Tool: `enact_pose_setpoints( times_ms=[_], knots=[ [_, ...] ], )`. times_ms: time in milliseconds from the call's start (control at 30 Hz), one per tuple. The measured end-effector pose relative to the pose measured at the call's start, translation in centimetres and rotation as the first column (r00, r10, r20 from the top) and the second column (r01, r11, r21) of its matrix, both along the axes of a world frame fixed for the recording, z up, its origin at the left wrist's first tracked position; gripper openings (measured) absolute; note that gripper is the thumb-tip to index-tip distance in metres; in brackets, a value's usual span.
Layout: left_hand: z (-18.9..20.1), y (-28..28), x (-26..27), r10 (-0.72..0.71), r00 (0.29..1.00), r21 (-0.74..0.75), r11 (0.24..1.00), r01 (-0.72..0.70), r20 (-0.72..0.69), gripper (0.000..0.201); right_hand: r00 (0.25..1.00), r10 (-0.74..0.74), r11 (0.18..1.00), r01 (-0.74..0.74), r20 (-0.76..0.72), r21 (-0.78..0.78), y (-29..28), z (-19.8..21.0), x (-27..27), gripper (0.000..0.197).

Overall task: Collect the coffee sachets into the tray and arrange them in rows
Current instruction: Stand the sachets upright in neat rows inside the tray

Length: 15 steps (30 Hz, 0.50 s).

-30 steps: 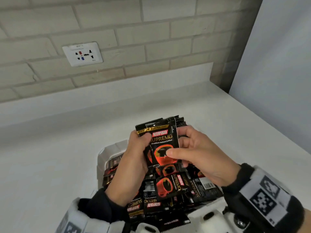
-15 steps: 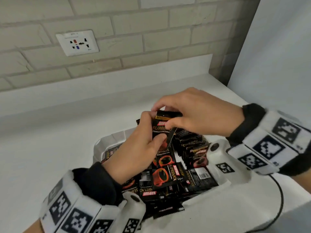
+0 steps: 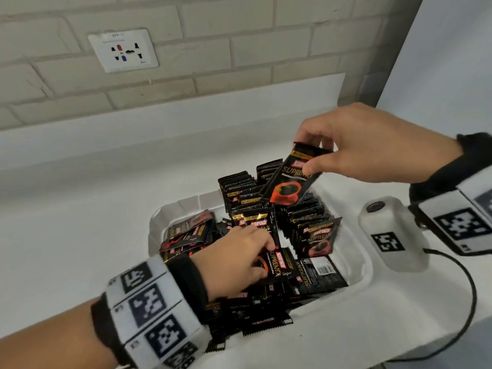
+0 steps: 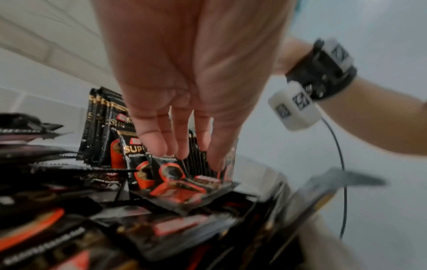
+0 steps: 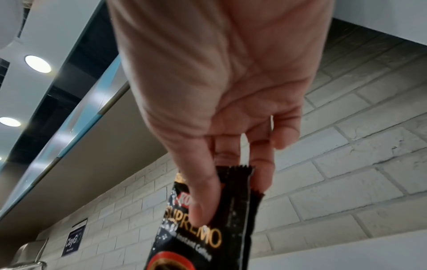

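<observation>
The sachet (image 3: 288, 177) that both hands held together a moment ago now hangs from the right hand (image 3: 372, 145) alone, lifted above the far right part of the tray (image 3: 356, 259) and tilted, its printed face toward the camera; the right fingers (image 5: 203, 206) pinch its top seam, thumb in front and two fingers behind. Below it in the tray stand the rows (image 3: 247, 187) of upright sachets already packed on edge against the far wall. The left hand (image 3: 239, 257) has dropped into the tray's middle, its fingers (image 4: 157, 140) nearly straight and close together, tips touching a loose sachet (image 3: 274, 262) on the pile (image 3: 266, 296) that fills the tray's near half and spills over its near rim onto the tabletop (image 3: 80, 209). Judging from this, one sachet is about to join a row while the next is being fetched; much of the sorting remains.
</observation>
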<state>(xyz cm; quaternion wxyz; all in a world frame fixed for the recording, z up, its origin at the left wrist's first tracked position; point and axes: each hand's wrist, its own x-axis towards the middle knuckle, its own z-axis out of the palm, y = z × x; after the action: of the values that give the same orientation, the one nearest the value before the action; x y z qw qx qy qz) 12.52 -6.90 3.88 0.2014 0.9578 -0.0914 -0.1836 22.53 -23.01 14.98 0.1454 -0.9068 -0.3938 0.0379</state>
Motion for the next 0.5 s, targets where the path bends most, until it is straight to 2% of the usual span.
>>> enact_pose_setpoints(
  times_ms=[200,500],
  knots=[
    [-1.1,-0.8,0.7,-0.054,0.994,0.164,0.984,0.068,-0.091,0.062,1.0,0.0,0.999,0.001,-0.03,0.035,-0.7,-0.2,-0.3,0.014],
    [-1.7,-1.3,1.6,-0.014,0.992,0.275,0.96,0.048,-0.126,0.072,0.995,0.029,0.999,-0.026,-0.095,0.026,-1.2,-0.6,-0.2,0.018]
  ],
)
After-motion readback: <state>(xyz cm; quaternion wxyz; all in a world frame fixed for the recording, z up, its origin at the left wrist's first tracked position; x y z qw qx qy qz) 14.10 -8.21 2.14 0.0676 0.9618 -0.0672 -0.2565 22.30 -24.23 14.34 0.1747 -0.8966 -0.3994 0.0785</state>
